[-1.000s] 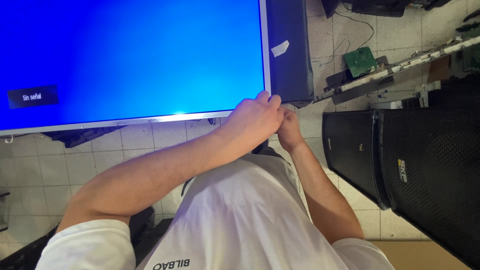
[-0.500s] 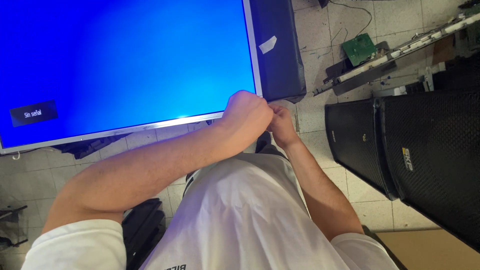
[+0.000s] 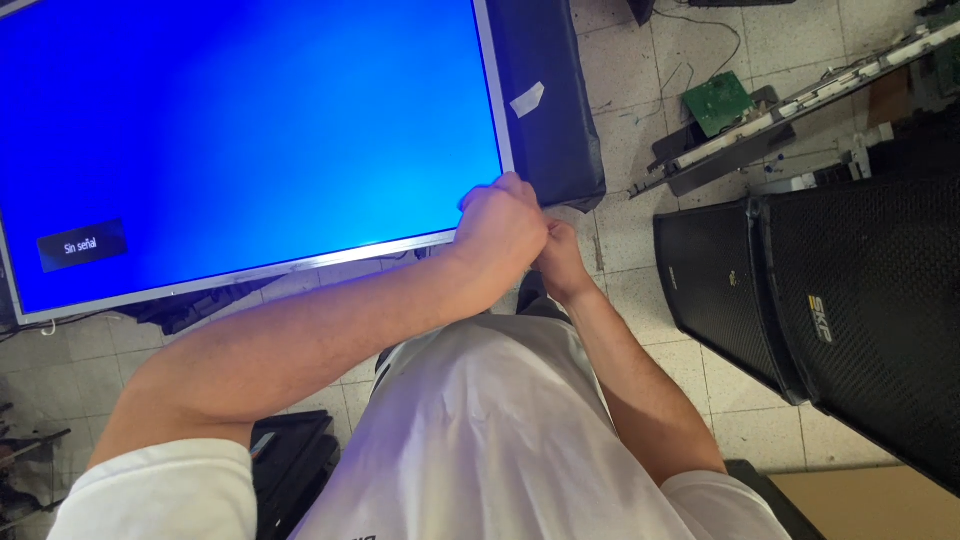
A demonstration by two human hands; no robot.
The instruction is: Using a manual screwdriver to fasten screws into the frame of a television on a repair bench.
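Observation:
A large flat screen panel [image 3: 250, 130] glowing blue lies face up, filling the upper left of the head view. Its silver frame ends at the near right corner. My left hand [image 3: 500, 225] is curled at that corner, fingers closed over the frame edge. My right hand [image 3: 562, 262] is tucked just behind and below it, mostly hidden by the left hand. What the right fingers hold cannot be made out. A black base [image 3: 550, 110] with a small white tape piece lies under the panel's right side.
Two black speaker cabinets [image 3: 830, 300] stand on the tiled floor at the right. A green circuit board [image 3: 718, 102] and a long metal strip [image 3: 790, 105] lie at the upper right. A dark case [image 3: 290, 465] sits by my left leg.
The view has drifted so the panel corner and both hands sit lower and further left. Both hands stay pressed together at the corner.

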